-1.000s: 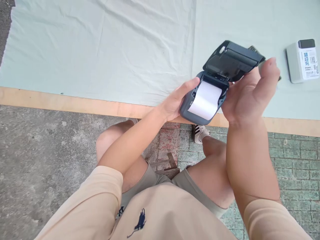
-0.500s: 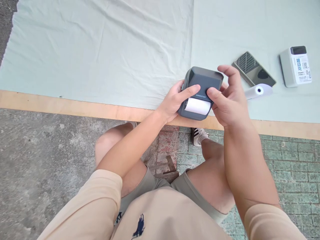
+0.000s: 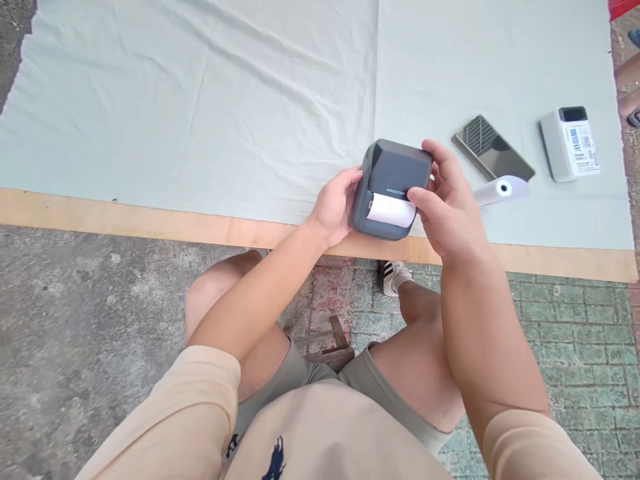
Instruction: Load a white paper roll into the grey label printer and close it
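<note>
left hand (image 3: 333, 208): thumb drawn to printer (image 3: 403, 165) edge | right hand (image 3: 453, 210): gripping

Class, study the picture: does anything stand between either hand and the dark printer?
Nothing visible does. The left hand and right hand both touch the dark printer at its sides. The white roll and white box lie farther right, outside that contact.

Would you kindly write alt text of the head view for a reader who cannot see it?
A person's left hand and right hand hold a dark printer with white paper showing. To its right, a paper roll, a phone-like object and a white boxlike object rest on pale cloth.
</note>
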A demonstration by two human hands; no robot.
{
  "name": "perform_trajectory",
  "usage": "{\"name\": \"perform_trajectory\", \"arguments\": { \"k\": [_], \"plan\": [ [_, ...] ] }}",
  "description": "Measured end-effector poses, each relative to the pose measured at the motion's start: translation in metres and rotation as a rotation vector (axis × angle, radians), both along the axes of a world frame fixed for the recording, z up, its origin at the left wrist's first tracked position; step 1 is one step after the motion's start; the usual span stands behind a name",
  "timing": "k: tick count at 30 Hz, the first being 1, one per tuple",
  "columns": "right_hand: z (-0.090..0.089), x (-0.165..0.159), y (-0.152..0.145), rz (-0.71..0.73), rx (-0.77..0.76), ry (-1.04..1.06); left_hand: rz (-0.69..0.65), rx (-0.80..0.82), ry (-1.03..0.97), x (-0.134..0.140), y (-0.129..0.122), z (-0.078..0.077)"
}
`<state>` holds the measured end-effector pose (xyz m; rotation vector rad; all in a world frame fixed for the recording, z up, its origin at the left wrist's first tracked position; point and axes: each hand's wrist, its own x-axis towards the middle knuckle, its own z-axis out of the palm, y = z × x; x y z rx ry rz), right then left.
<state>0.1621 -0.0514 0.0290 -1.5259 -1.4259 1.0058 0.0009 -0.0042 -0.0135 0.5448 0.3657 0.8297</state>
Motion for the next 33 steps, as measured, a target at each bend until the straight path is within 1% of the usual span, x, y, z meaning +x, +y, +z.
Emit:
{"name": "perform_trajectory", "arguments": {
  "k": [2,5,7,9,11,13,15,18,21,23,25,28,30,33],
  "plan": [
    [0.001,0.002,0.0,0.01,0.03,-0.022,0.012,0.011,-0.019,0.0,0.0,-0.001],
    [0.005,0.004,-0.001,0.019,0.022,-0.017,0.039,0.015,-0.014,0.0,0.0,0.001],
    [0.009,0.003,-0.002,-0.016,0.03,-0.059,0.041,0.004,0.006,0.0,0.0,0.002],
    [0.011,0.001,-0.002,-0.115,0.114,-0.205,0.039,-0.012,0.025,-0.001,-0.001,0.003],
    [0.013,-0.002,-0.003,-0.207,0.242,-0.354,0.047,-0.022,0.037,-0.001,-0.001,0.003],
    [0.012,-0.005,-0.002,-0.232,0.328,-0.406,0.057,-0.021,0.045,-0.001,0.0,0.002],
    [0.012,-0.008,-0.001,-0.229,0.365,-0.339,0.06,-0.009,0.048,-0.001,0.0,0.0],
    [0.013,-0.011,0.001,-0.292,0.428,-0.2,0.053,0.0,0.042,-0.002,0.0,-0.002],
    [0.016,-0.011,0.002,-0.338,0.478,-0.127,0.018,-0.017,0.045,-0.004,-0.001,0.002],
    [0.018,-0.011,0.002,-0.306,0.479,-0.154,-0.028,-0.023,0.055,-0.005,-0.003,0.007],
    [0.02,-0.01,0.0,-0.226,0.452,-0.305,-0.051,-0.004,0.08,-0.006,-0.004,0.013],
    [0.025,-0.01,-0.004,-0.12,0.396,-0.551,-0.048,0.07,0.143,-0.006,-0.007,0.017],
    [0.029,-0.01,-0.006,-0.063,0.341,-0.682,-0.062,0.123,0.182,-0.005,-0.008,0.017],
    [0.034,-0.007,-0.008,0.069,0.199,-0.913,-0.083,0.177,0.236,-0.004,-0.01,0.015]
  ]
}}
